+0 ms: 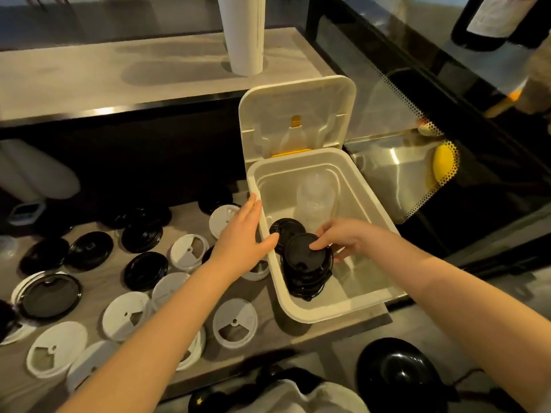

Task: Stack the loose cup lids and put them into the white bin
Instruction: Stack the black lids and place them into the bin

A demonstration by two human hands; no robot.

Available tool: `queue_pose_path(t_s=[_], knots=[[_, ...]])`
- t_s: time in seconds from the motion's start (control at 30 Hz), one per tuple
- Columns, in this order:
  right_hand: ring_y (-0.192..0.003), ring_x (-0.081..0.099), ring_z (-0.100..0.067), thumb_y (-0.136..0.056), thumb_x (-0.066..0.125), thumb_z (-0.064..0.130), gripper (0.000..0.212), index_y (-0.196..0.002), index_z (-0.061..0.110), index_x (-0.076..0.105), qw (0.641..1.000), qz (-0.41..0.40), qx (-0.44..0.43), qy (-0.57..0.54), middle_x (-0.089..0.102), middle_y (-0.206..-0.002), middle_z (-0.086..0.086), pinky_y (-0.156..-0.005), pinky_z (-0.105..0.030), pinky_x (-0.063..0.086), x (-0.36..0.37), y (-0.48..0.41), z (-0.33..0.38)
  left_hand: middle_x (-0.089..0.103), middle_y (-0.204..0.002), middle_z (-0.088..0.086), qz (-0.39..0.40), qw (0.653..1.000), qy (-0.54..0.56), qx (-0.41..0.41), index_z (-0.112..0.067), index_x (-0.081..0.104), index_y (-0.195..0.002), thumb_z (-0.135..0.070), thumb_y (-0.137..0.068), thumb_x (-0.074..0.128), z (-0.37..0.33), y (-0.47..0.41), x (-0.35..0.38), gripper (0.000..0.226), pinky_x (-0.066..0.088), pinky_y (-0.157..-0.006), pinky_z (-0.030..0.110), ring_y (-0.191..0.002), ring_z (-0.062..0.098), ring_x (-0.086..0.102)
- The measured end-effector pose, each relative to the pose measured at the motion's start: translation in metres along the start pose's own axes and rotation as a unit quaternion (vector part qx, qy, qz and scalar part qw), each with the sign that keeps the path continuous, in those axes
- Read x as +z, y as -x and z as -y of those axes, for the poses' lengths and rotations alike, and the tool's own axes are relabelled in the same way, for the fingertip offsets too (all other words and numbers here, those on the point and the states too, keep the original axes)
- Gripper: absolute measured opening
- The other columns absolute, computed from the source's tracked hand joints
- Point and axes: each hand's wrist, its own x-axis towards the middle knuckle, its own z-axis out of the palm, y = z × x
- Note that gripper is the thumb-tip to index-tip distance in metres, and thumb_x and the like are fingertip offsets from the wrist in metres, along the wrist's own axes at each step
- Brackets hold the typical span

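The white bin [374, 216] stands open on the counter, its hinged lid [298, 114] tipped back. Inside it my right hand [343, 238] grips a stack of black cup lids [307, 266], fingers curled over the top lid. A second black lid stack [284, 229] sits just behind it, and clear plastic cups [316, 198] lie deeper in. My left hand [241, 236] rests on the bin's left rim with its fingers straight. Several loose black lids [146, 271] and white lids [235, 323] lie scattered on the counter to the left.
A tall white paper cup stack [244, 34] stands on the raised shelf behind. A glass display case [447, 144] borders the bin on the right. A black domed object [396, 374] sits low at the right. A small digital timer [25, 211] lies at far left.
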Motion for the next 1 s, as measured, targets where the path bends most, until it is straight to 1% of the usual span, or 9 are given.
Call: queue_pose_path(t_s=[0.2,0.27,0.37,0.43,0.57,0.63,0.7,0.9,1.0], knots=[[-0.094,0.057,-0.026,-0.086,0.067,0.011,0.012,-0.084,0.013,0.055,0.999,-0.013,0.03,0.032,0.058,-0.106,-0.011,-0.061,-0.028,0.052,0.007,-0.014,-0.008,0.0,-0.16,-0.002,-0.005,1.0,0.0,-0.002,-0.019,0.006,-0.151,-0.038,-0.092,0.054,-0.003,0.002,-0.002,0.079,0.018,-0.118,0.036,-0.146,0.015,0.007],[-0.096,0.058,-0.026,-0.088,0.065,0.012,0.011,-0.095,0.011,0.058,0.998,0.0,0.038,0.044,0.058,-0.108,-0.011,-0.06,-0.027,0.051,0.008,-0.015,-0.009,0.0,-0.16,-0.002,-0.007,1.0,0.005,-0.002,-0.019,0.006,-0.151,-0.037,-0.092,0.055,-0.004,0.003,-0.002,0.079,0.018,-0.116,0.034,-0.146,0.015,0.008],[-0.096,0.059,-0.024,-0.089,0.063,0.012,0.025,-0.114,0.011,0.058,0.998,0.019,0.037,0.05,0.06,-0.109,-0.01,-0.063,-0.026,0.052,0.009,-0.015,-0.01,0.001,-0.16,-0.003,-0.01,1.0,0.012,0.0,-0.02,0.006,-0.151,-0.035,-0.092,0.055,-0.006,0.003,-0.002,0.079,0.018,-0.115,0.032,-0.146,0.014,0.009],[-0.095,0.059,-0.024,-0.09,0.062,0.012,0.029,-0.118,0.011,0.058,0.998,0.022,0.035,0.053,0.06,-0.108,-0.01,-0.064,-0.027,0.052,0.011,-0.015,-0.011,0.001,-0.16,-0.003,-0.011,1.0,0.017,0.003,-0.02,0.006,-0.151,-0.034,-0.092,0.055,-0.005,0.003,-0.002,0.078,0.019,-0.114,0.029,-0.146,0.013,0.009],[-0.099,0.06,-0.027,-0.089,0.063,0.016,0.03,-0.117,0.011,0.056,0.996,-0.007,0.02,0.09,0.059,-0.111,-0.012,-0.068,-0.033,0.054,0.02,-0.02,-0.011,0.0,-0.16,-0.003,-0.007,1.0,0.018,0.0,-0.02,0.006,-0.151,-0.034,-0.092,0.054,-0.006,0.003,-0.002,0.078,0.019,-0.114,0.029,-0.146,0.013,0.009],[-0.102,0.059,-0.03,-0.087,0.064,0.023,0.033,-0.118,0.012,0.056,0.984,-0.038,0.001,0.173,0.058,-0.115,-0.012,-0.072,-0.037,0.055,0.024,-0.021,-0.009,0.0,-0.16,-0.003,-0.008,1.0,0.018,-0.003,-0.02,0.005,-0.151,-0.034,-0.092,0.054,-0.007,0.003,-0.001,0.078,0.018,-0.113,0.027,-0.145,0.012,0.009],[-0.096,0.059,-0.029,-0.086,0.063,0.025,0.035,-0.119,0.014,0.056,0.971,-0.058,-0.017,0.231,0.057,-0.116,-0.011,-0.07,-0.036,0.055,0.027,-0.019,-0.007,-0.001,-0.16,-0.003,-0.007,1.0,0.017,-0.004,-0.019,0.005,-0.151,-0.034,-0.092,0.054,-0.007,0.004,-0.001,0.078,0.018,-0.113,0.026,-0.145,0.012,0.009],[-0.084,0.059,-0.025,-0.083,0.066,0.029,0.037,-0.117,0.016,0.059,0.958,-0.062,-0.035,0.277,0.056,-0.105,-0.007,-0.068,-0.035,0.056,0.025,-0.013,-0.006,-0.002,-0.16,-0.002,-0.001,0.999,-0.043,-0.003,-0.017,0.005,-0.151,-0.039,-0.093,0.05,-0.007,0.004,-0.003,0.077,0.026,-0.112,0.033,-0.145,0.016,0.013],[-0.09,0.062,-0.026,-0.083,0.066,0.031,0.039,-0.117,0.012,0.062,0.948,-0.061,-0.049,0.31,0.06,-0.11,-0.008,-0.069,-0.033,0.055,0.024,-0.011,-0.005,0.0,-0.16,0.0,-0.001,0.997,-0.082,-0.001,-0.017,0.007,-0.151,-0.044,-0.093,0.048,-0.006,0.002,-0.003,0.076,0.027,-0.113,0.038,-0.145,0.018,0.014]])
